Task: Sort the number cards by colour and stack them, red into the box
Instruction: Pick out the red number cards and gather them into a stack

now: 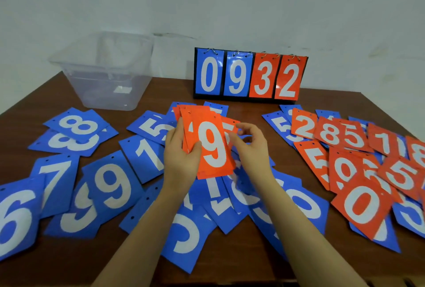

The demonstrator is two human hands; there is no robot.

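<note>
My left hand [181,155] grips a fanned stack of red number cards [208,130] above the middle of the table, a 9 on top. My right hand [250,146] touches the stack's right edge with thumb and fingers on a red card there. Blue number cards [110,183] lie scattered over the left and middle of the table. More red cards [361,204] lie mixed with a few blue ones on the right. A clear plastic box [103,68] stands at the back left; no card shows inside it.
A black scoreboard stand [249,76] showing 0 9 3 2 stands at the back centre, against the pale wall. The brown wooden table [241,261] shows bare wood at its front edge between my forearms.
</note>
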